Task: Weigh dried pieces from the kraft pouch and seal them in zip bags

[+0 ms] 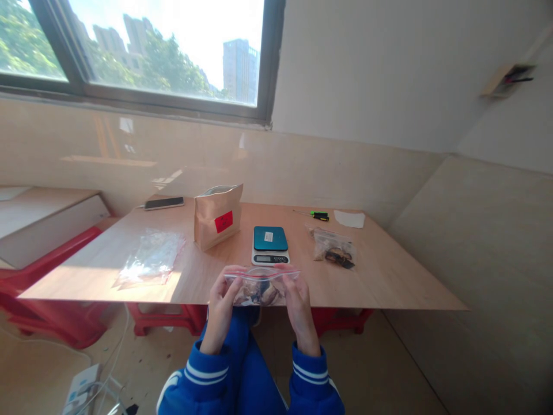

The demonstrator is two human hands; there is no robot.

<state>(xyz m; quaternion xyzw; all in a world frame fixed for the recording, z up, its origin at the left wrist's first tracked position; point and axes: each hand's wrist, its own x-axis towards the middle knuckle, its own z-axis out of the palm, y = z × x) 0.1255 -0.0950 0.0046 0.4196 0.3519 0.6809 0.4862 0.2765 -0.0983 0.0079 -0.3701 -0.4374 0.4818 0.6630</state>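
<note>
Zip-lock bag (pixel 260 288) pinched at both ends

Brown dried pieces (pixel 270 295) were held in the bag, its top corners pinched by the left hand (pixel 227 293) and right hand (pixel 296 293) at the near edge of the surface (pixel 389 279). Dark pieces (pixel 339 257) were contained in a second zip-lock bag (pixel 322 242) at right. A kraft pouch (pixel 216 210), contents hidden, was stood beside the digital scale (pixel 270 239); clear bags (pixel 152 256) were laid at left, below a window (pixel 173 55).

Daylight pouring in from window (pixel 168 55), sky (pixel 207 26) pretty blown out. Sun patch on left of surface (pixel 389 282), glare off clear bags (pixel 151 256). Right wall (pixel 488 248) kinda dim. Edges stretched, socket box (pixel 503 82) looks smeary.
</note>
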